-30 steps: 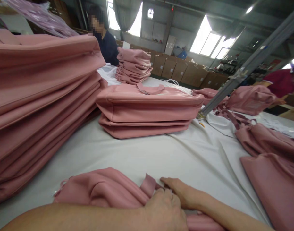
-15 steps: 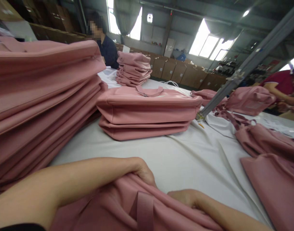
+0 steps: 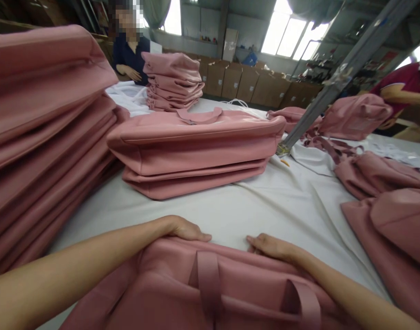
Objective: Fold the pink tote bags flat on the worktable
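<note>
Slanted metal post, bright window and grey wall observed left of it, cardboard boxes lined up below, white cloth spread at its foot.

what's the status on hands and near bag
Left hand, right hand at far edge of near bag. Straps looped up. Bag stack beyond, gap between.

Glaring windows backlight a dim, slightly soft view.

Near pink bag cut off by bottom edge; bag stack by left edge. Left hand, right hand: grip partly hidden, unclear. Metal post hides part of far bag.
</note>
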`<control>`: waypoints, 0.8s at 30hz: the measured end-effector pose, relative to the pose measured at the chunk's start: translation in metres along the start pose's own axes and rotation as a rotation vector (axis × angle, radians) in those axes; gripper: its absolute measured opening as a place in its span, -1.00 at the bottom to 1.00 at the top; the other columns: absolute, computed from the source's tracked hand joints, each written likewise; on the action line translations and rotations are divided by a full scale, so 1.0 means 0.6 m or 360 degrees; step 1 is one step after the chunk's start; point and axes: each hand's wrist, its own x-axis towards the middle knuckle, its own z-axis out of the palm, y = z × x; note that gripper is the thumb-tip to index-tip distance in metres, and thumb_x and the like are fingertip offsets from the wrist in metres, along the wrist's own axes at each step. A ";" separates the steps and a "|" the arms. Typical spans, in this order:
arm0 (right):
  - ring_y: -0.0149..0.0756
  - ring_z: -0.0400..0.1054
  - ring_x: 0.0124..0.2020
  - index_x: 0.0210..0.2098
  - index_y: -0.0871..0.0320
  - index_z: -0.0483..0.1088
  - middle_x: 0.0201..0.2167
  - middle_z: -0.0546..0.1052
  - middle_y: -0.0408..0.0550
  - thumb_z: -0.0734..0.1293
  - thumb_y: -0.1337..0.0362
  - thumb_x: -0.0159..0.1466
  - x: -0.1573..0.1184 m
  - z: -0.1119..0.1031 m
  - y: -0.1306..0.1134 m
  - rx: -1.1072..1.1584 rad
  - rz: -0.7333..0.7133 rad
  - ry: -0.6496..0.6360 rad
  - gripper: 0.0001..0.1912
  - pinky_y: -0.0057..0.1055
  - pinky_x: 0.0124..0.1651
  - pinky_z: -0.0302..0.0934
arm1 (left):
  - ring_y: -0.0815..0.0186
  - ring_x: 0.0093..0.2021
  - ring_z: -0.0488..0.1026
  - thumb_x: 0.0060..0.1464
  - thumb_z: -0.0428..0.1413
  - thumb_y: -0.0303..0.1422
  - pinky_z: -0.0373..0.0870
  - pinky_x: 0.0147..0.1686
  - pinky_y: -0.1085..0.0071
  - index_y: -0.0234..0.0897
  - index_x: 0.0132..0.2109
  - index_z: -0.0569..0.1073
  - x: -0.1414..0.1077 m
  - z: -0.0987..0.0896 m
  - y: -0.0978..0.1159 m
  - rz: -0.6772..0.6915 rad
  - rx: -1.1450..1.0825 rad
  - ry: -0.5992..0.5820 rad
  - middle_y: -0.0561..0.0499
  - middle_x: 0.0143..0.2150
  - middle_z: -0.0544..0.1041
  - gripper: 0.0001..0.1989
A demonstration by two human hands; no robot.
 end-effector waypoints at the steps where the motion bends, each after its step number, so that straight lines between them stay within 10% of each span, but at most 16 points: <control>1: -0.22 0.38 -0.45 -0.29 0.26 0.44 -0.46 0.52 0.09 0.00 -0.36 0.21 -0.012 -0.014 0.000 0.0139 0.0059 0.0048 -0.19 -0.26 -0.31 0.31 | 0.09 0.03 0.40 0.21 -0.20 0.11 0.27 0.08 0.25 -0.36 0.01 0.48 -0.007 -0.005 0.000 0.0014 0.0060 0.0081 -0.16 0.07 0.46 -0.33; 4: -0.12 0.45 -0.25 -0.05 0.30 0.38 -0.27 0.54 0.19 -0.08 -0.32 0.25 -0.070 -0.033 0.004 0.0345 -0.0004 0.0362 -0.15 -0.16 -0.10 0.31 | 0.13 -0.04 0.41 0.27 -0.37 0.05 0.25 0.07 0.29 -0.36 -0.08 0.51 -0.042 0.001 0.009 0.0099 0.0161 0.0454 -0.16 -0.05 0.52 -0.29; 10: -0.11 0.28 0.07 0.06 0.10 0.36 0.04 0.44 0.05 -0.05 0.00 0.40 -0.147 0.022 0.049 -0.0492 -0.0217 0.0720 -0.48 -0.08 0.18 0.06 | 0.07 -0.01 0.36 0.32 -0.28 -0.06 0.21 0.02 0.13 -0.19 0.08 0.38 -0.089 0.097 0.030 0.0118 0.0734 0.1315 -0.10 0.00 0.46 -0.51; 17: -0.07 0.25 -0.17 -0.02 0.22 0.37 -0.15 0.46 0.10 0.02 0.36 0.33 -0.084 0.051 0.135 -0.1318 -0.0431 0.0955 -0.61 -0.17 -0.09 0.14 | 0.10 -0.21 0.30 0.34 -0.27 -0.31 0.22 -0.19 0.19 -0.26 -0.17 0.46 -0.039 0.125 -0.004 -0.0070 0.1128 0.1392 -0.10 -0.24 0.43 -0.59; 24: -0.18 0.20 -0.31 -0.38 0.14 0.34 -0.40 0.38 -0.01 -0.04 0.25 0.43 -0.065 0.057 0.123 -0.1201 -0.0228 0.1196 -0.58 -0.28 -0.20 0.04 | 0.18 -0.23 0.30 0.34 -0.33 -0.32 0.22 -0.19 0.27 -0.27 -0.30 0.37 0.001 0.115 -0.037 -0.0097 0.1012 0.1515 -0.04 -0.31 0.40 -0.58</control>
